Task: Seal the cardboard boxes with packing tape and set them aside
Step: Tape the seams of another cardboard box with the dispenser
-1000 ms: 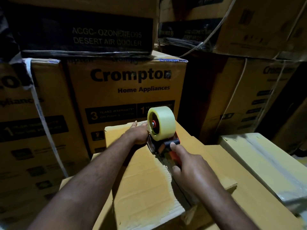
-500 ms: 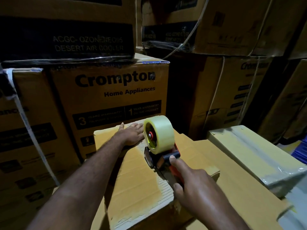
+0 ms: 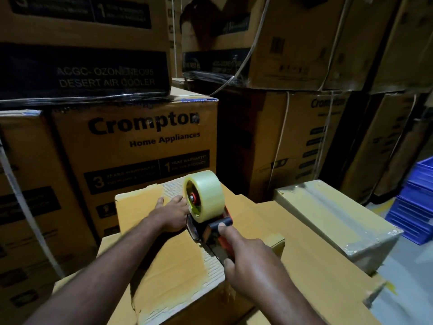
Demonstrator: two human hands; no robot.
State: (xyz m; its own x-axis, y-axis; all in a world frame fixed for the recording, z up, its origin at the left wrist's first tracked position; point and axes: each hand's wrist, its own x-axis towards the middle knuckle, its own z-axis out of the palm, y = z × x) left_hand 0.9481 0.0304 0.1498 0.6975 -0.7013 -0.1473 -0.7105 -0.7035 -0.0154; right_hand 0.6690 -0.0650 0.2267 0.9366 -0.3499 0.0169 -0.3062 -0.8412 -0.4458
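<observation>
Both hands at a cardboard box (image 3: 164, 266), taping its top seam.

We see the right hand (image 3: 253, 266) clenched round the handle of the tape dispenser (image 3: 210, 233), one finger stretched forward onto its black bar. The dispenser sits on the box top at the centre seam and carries a pale clear tape roll (image 3: 206, 198) upright. The left hand (image 3: 172, 213) is released and grasps nothing. It lies palm down on the box top just left of the roll; its fingertips are hidden behind the roll. The box sits centre frame on more brown cardboard, its top paper torn along the seam. A second box (image 3: 335, 221), already wrapped in shiny tape, sits to the right, apart from it. We note stacked Crompton cartons (image 3: 140, 141) behind and blue crates (image 3: 419, 207) at far right.
</observation>
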